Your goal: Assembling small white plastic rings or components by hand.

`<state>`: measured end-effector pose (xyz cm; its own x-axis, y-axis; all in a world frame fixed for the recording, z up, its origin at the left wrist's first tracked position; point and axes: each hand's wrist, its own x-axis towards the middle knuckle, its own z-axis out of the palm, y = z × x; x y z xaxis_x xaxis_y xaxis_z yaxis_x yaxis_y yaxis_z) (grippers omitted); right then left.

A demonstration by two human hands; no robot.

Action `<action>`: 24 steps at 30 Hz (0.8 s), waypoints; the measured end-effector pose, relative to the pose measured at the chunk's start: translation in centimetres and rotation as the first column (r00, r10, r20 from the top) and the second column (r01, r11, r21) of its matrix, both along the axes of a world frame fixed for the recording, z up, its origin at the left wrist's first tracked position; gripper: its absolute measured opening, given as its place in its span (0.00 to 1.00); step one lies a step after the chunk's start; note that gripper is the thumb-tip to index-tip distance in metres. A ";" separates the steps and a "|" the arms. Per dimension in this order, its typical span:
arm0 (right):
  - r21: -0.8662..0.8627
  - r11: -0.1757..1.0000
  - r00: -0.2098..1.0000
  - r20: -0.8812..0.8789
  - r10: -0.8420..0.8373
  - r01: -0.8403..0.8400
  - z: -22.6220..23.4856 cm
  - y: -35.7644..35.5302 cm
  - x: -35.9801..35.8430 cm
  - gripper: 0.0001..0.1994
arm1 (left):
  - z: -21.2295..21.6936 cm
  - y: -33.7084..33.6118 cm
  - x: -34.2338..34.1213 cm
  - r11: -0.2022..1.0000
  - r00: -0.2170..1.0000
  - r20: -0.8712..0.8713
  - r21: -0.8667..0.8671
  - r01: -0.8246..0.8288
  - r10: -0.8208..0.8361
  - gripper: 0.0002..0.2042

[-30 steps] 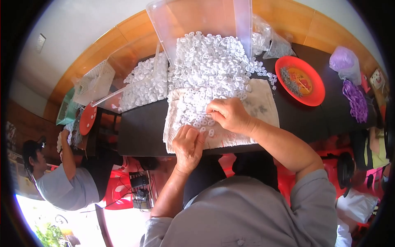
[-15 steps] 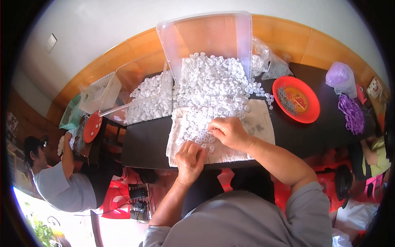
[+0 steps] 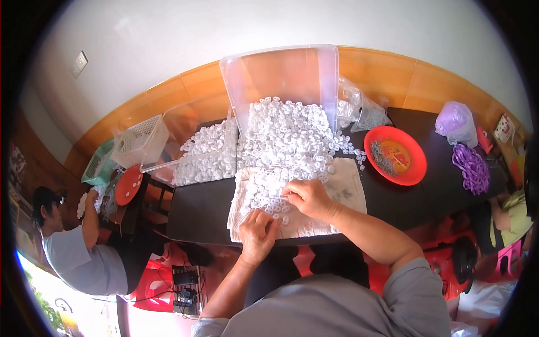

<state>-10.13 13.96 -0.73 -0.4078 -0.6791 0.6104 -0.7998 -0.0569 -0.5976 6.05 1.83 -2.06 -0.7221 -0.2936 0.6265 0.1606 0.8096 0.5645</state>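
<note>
A large heap of small white plastic pieces with two holes each (image 3: 286,126) spills onto a beige cloth (image 3: 351,191) on the dark table. Over the near part of the heap, my right hand (image 3: 310,199) has thumb and forefinger pinched together among the pieces; what sits between the fingertips is too small to make out. My left hand (image 3: 257,231) rests at the cloth's front left edge with its fingers curled in, and the fingers hide whatever they may hold. A few loose white pieces lie between the two hands.
A clear plastic bin (image 3: 331,73) stands behind the heap; a clear tub (image 3: 160,167) of white pieces lies left. Rightward are a red plate (image 3: 416,154) with small metal parts, a purple strap bundle (image 3: 470,171) and a bag (image 3: 456,123). A co-worker (image 3: 92,255) sits left, another person (image 3: 511,219) right.
The whole view has tilted up, so the table sits lower in the picture. Both hands keep nearly the same places over the cloth, still closed.
</note>
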 end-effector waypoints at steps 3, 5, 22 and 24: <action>0.000 1.000 1.000 0.013 -0.005 0.005 -0.1 0.0 -0.1 0.03 | -0.2 -0.1 -0.1 1.000 1.000 -0.002 0.000 -0.004 0.004 0.08; 0.005 1.000 1.000 0.014 -0.007 0.007 -0.2 0.0 -0.2 0.03 | -0.2 -0.1 -0.1 1.000 1.000 -0.012 -0.002 -0.005 0.005 0.08; 0.006 1.000 0.997 0.075 0.001 -0.001 -0.1 -0.1 -0.1 0.03 | -0.6 -0.1 0.1 1.000 0.999 -0.034 -0.001 0.007 -0.007 0.09; -0.004 1.000 0.999 0.043 -0.008 0.009 -0.2 0.0 0.0 0.03 | -0.6 -0.1 0.1 1.000 1.000 -0.021 -0.007 -0.002 0.001 0.09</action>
